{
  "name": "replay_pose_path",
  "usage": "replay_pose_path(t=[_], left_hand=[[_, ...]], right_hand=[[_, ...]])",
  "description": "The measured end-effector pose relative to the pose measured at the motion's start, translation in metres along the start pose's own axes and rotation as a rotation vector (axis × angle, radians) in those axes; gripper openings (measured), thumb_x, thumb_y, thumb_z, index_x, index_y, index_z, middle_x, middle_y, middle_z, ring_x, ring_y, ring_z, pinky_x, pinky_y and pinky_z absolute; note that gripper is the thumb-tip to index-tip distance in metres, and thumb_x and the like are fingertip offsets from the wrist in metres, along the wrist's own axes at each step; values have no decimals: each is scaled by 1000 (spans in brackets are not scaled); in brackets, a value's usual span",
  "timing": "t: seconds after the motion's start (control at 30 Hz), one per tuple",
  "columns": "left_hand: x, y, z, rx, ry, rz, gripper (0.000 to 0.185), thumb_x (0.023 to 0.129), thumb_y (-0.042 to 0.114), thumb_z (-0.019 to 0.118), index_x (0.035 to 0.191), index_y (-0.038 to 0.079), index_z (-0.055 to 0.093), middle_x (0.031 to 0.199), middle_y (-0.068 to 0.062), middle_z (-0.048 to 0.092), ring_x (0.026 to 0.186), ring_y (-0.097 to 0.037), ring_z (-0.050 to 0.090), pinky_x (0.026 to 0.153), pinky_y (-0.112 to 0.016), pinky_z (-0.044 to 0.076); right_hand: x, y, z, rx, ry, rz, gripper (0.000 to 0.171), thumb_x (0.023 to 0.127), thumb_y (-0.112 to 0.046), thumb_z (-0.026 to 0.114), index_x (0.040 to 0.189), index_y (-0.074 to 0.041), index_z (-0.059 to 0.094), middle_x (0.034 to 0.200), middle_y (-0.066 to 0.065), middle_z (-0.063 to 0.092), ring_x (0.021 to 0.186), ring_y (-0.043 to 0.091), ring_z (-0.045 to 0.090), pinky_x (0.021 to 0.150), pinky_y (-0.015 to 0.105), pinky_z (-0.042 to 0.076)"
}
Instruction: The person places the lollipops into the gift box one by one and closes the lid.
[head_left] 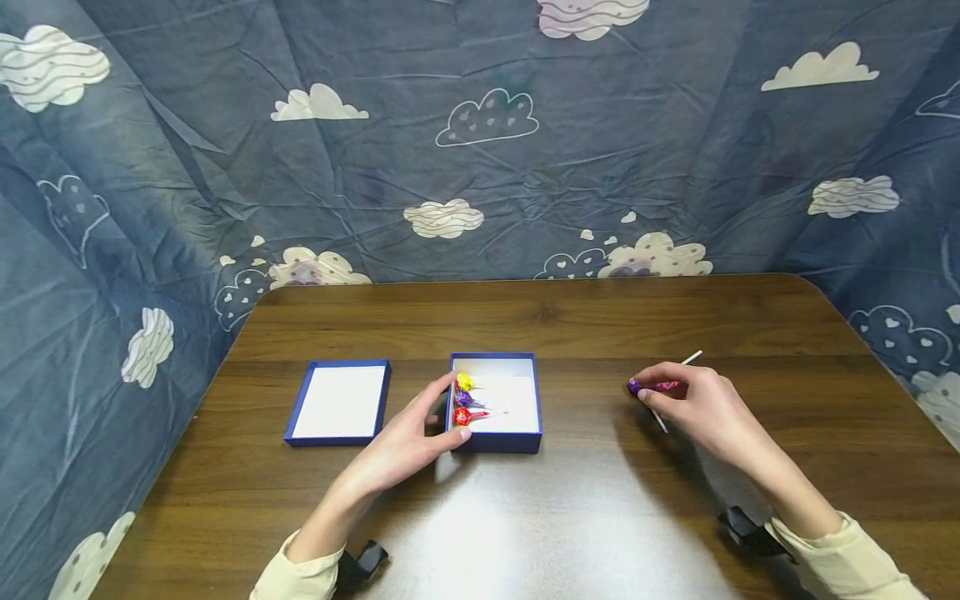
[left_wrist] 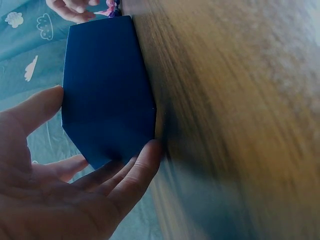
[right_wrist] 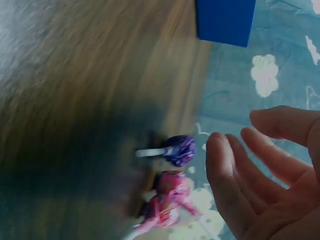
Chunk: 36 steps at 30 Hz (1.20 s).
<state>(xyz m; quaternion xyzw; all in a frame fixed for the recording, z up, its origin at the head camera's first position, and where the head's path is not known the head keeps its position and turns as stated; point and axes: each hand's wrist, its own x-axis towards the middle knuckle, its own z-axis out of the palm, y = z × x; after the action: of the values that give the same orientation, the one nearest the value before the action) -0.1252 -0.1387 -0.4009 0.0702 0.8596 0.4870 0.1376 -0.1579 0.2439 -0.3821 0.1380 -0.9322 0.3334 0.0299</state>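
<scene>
My left hand (head_left: 405, 442) holds the left side of a blue box (head_left: 497, 443) with a white inside, its thumb and fingers spread across the wall. Several wrapped lollipops lie in it along the left wall, among them a yellow lollipop (head_left: 464, 381), a purple lollipop (head_left: 462, 399) and a red lollipop (head_left: 461, 416). Over on the right, my right hand (head_left: 697, 404) hovers by loose lollipops. The right wrist view shows a purple lollipop (right_wrist: 181, 150), a pink lollipop (right_wrist: 171, 183) and a red-pink lollipop (right_wrist: 164, 212), with a gap between them and the fingers.
A shallow blue lid (head_left: 339, 402) with a white inside lies on the wooden table (head_left: 585, 517), left of the box. Behind the table hangs a blue cloth (head_left: 570, 192) with a cloud pattern. Each wrist wears a black strap.
</scene>
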Motion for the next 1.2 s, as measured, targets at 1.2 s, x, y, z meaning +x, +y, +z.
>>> replay_pose_path(t=[1.2], left_hand=[[1, 0, 0, 6, -3, 4, 78, 90, 33, 72, 155, 30, 30, 159, -3, 26, 126, -36, 50, 100, -56, 40]], right_hand=[[30, 28, 20, -54, -100, 72, 22, 85, -27, 77, 104, -16, 74, 89, -3, 69, 67, 13, 59, 60, 32, 43]])
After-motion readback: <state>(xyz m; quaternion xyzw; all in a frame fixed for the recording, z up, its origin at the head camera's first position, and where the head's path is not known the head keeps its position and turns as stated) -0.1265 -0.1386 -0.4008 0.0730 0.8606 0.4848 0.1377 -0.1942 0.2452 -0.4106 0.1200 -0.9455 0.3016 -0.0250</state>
